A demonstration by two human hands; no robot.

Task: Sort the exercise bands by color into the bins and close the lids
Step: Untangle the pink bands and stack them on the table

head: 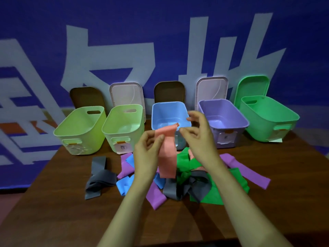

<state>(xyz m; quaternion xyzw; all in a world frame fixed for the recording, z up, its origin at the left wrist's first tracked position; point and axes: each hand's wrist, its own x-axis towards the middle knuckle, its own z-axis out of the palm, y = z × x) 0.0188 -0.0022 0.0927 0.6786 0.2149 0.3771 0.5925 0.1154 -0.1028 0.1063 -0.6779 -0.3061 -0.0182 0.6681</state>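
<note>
A: Where is the pink band (pixel 166 152)?
B: Held up above the pile of bands (pixel 195 186) on the tabletop (pixel 62 211), hanging in front of the blue bin (pixel 170 104).
A: And the hands?
B: The left grip (pixel 147 152) pinches its left edge between thumb and fingers. The right grip (pixel 197 134) pinches its top corner.
A: The lids (pixel 127 97)?
B: Leaning upright behind the row of open bins (pixel 122 125).
</note>
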